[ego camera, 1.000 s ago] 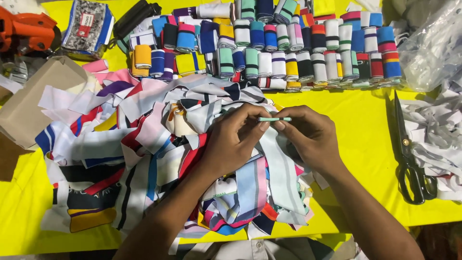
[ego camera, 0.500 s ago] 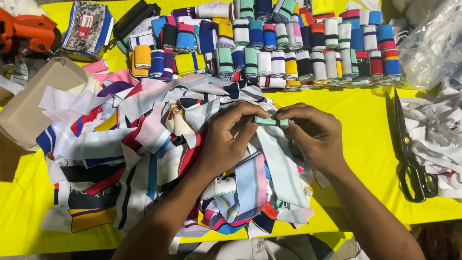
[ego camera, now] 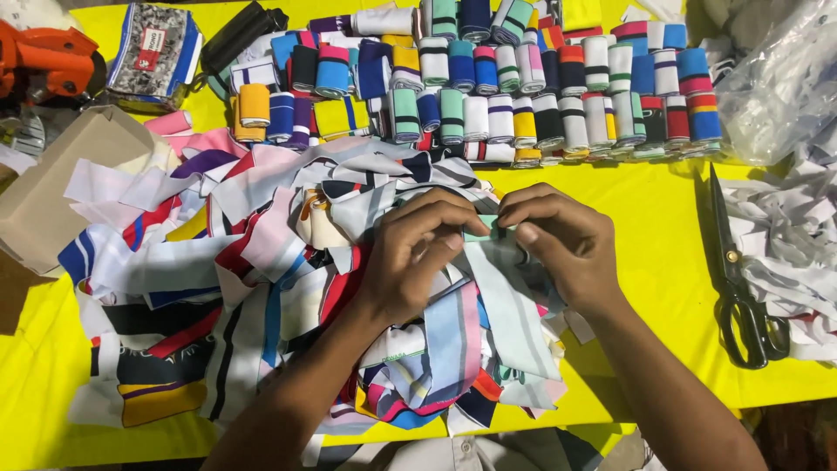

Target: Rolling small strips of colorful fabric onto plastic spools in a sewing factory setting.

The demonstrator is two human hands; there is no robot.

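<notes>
My left hand (ego camera: pixel 417 253) and my right hand (ego camera: pixel 558 240) meet over a heap of loose striped fabric strips (ego camera: pixel 261 270) on a yellow table cover (ego camera: pixel 663 262). Both pinch the end of one pale mint strip (ego camera: pixel 501 288), rolled tight between the fingertips, with its tail hanging down toward me. Behind the hands lie several rows of rolled fabric strips (ego camera: pixel 488 87) in many colours.
Black scissors (ego camera: pixel 741 288) lie shut at the right, beside a pile of white fabric scraps (ego camera: pixel 785 235) and a clear plastic bag (ego camera: pixel 785 70). A brown cardboard box (ego camera: pixel 52 192) sits at the left, with an orange tool (ego camera: pixel 44 65) and a patterned pouch (ego camera: pixel 153 57) behind it.
The hands have drawn closer to each other and lower on the pile, and the strip's end has gone from a flat stretch between the fingers to a small roll.
</notes>
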